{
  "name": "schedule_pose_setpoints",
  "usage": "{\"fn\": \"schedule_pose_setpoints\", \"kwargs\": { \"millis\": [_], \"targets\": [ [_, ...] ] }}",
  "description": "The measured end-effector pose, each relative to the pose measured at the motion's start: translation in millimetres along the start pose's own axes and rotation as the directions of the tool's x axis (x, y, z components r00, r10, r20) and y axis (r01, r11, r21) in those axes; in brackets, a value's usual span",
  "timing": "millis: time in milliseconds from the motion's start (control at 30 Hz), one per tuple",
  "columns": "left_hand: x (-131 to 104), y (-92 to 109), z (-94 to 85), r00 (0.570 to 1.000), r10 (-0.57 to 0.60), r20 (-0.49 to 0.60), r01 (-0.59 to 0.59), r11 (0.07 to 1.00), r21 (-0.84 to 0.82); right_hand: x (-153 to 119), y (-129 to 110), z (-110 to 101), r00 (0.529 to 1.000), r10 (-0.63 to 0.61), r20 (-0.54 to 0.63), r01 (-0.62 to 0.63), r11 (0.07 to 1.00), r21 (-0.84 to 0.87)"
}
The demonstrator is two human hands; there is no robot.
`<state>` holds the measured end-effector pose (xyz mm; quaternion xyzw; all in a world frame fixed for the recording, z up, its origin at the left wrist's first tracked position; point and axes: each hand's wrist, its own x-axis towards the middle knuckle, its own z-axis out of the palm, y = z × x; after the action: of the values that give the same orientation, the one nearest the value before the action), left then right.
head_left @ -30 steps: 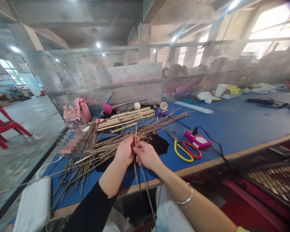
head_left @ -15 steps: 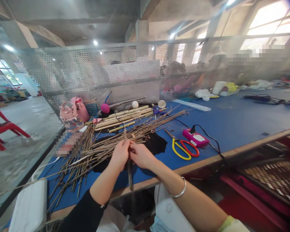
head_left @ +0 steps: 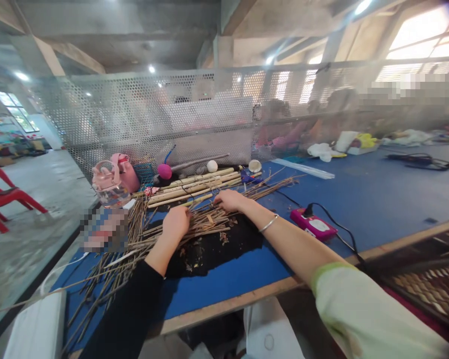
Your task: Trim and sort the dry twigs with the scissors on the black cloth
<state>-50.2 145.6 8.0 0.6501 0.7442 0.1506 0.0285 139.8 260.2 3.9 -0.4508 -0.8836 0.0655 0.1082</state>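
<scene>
Loosely piled sticks (head_left: pixel 200 219), under and between 2 hands (head_left: pixel 176 223) (head_left: pixel 231 200), set apart, grip unclear

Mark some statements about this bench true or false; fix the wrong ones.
1. The left hand is at the brown twigs. True.
2. The bracelet is on the left wrist. False: it is on the right.
3. The white ball is left of the pink ball in the picture. False: it is to the right.
4. The chair is red. True.
5. Both sleeves are black. False: the right sleeve is pale green.
</scene>
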Motion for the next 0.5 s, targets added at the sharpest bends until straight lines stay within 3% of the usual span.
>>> {"fn": "schedule_pose_setpoints", "kwargs": {
  "millis": [167,333,500],
  "targets": [
    [2.9,-11.6,25.3,0.999,-0.019,0.029,0.018,1.000,0.019,9.3,-3.8,13.1,0.988,-0.123,0.092,0.129,0.990,-0.063],
    [3.8,-13.3,25.0,0.999,-0.035,0.033,0.035,0.999,0.013,12.9,-6.8,6.8,0.973,-0.216,0.080,0.222,0.972,-0.076],
    [0.4,-11.7,20.2,0.998,-0.059,-0.028,0.059,0.998,0.021,13.9,-7.6,5.4,0.955,-0.295,0.013,0.295,0.952,-0.078]
  ]
}}
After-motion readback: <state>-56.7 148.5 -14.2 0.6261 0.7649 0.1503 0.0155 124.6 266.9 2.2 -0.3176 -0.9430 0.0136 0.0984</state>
